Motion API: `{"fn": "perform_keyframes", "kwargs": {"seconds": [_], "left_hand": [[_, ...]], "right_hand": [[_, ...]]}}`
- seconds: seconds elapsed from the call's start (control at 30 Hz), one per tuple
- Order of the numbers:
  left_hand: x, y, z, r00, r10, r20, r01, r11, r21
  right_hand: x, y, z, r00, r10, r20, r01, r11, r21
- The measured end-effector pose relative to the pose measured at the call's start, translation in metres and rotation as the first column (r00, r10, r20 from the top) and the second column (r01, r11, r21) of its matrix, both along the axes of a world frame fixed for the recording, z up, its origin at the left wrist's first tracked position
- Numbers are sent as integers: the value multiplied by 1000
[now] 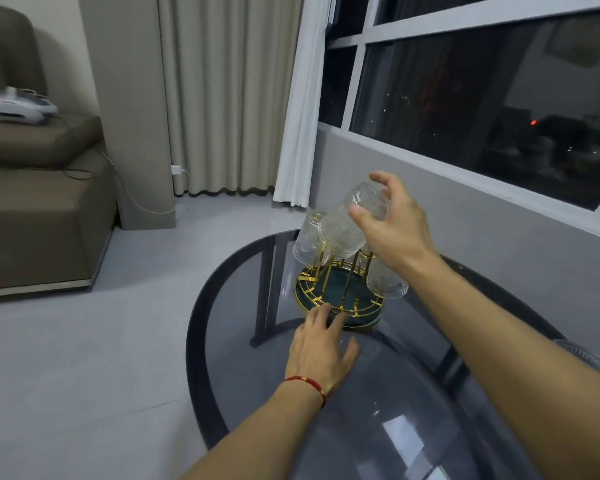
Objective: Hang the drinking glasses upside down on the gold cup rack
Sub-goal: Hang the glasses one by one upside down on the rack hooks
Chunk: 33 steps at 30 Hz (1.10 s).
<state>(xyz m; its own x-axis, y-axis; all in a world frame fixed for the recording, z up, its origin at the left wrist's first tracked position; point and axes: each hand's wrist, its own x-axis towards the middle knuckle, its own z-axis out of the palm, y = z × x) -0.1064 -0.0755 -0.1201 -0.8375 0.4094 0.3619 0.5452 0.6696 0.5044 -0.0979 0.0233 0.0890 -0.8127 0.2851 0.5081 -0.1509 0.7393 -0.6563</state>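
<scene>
The gold cup rack [336,299] with a dark green round tray stands on the smoked glass table [413,427]. A ribbed clear glass [347,226] tilts mouth-down over the rack's top, with my right hand [395,230] around its base, fingers loosely spread on it. Another glass [309,240] hangs upside down at the rack's far left. A third glass [387,282] hangs upside down at the right, partly behind my forearm. My left hand [323,348], with a red bracelet on the wrist, rests with its fingertips on the tray's near rim.
One more ribbed glass [582,355] shows past my right forearm at the table's right edge. A grey wall and window run along the right. A brown sofa [39,202] with a white appliance stands at the left, curtains behind.
</scene>
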Motion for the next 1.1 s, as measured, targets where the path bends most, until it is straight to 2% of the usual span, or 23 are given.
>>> {"fn": "perform_keyframes", "kwargs": {"seconds": [0.17, 0.37, 0.6, 0.73, 0.87, 1.0, 1.1], "left_hand": [[-3, 3, -3, 1000, 14, -17, -14, 1000, 13], [-3, 2, -4, 998, 4, -62, -2, 999, 33], [-2, 1, -1, 996, -6, -85, 8, 1000, 29], [-1, 0, 2, 995, 0, -104, 1, 1000, 9], [0, -1, 2, 994, 4, -110, -4, 1000, -3], [-3, 0, 3, 999, -1, -34, 0, 999, -34], [-2, 3, 8, 999, 16, 38, -15, 1000, -24]], "right_hand": [[-24, -6, -12, 996, -1, 91, -12, 990, 139], [-39, -8, -33, 982, -7, 189, -19, 991, 135], [-49, -10, -51, 955, -69, 289, -9, 966, 260], [-50, -13, -56, 957, -112, 268, 20, 946, 325], [-38, -11, -58, 969, -88, 229, 3, 938, 348], [3, 14, -61, 994, -84, 75, 59, 958, 282], [54, 49, -74, 991, -123, 52, 108, 966, 236]]}}
